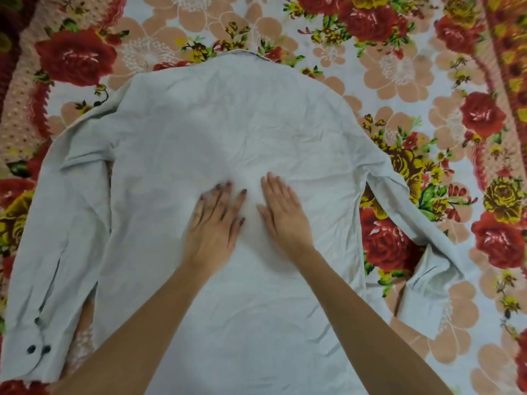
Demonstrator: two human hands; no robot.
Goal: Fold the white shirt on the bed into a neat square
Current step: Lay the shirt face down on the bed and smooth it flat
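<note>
Nearest, two bare forearms rise from 6 o'clock. Both hands lie flat, palms down, fingers spread, at the centre of the white shirt (228, 132): the left hand (215, 223) and right hand (285, 215) just beside each other (gripping nothing). One sleeve (51, 252) hangs toward 8 o'clock, the other sleeve (413, 223) toward 4. Its collar (242, 54) points to 12, on the floral bed (427, 81).

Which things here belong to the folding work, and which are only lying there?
Belong to the job:
- white shirt, spread flat, back side up
- left hand and right hand, both flat on the shirt
- both sleeves, not yet folded in

Only there:
- floral bedsheet under the shirt
</note>
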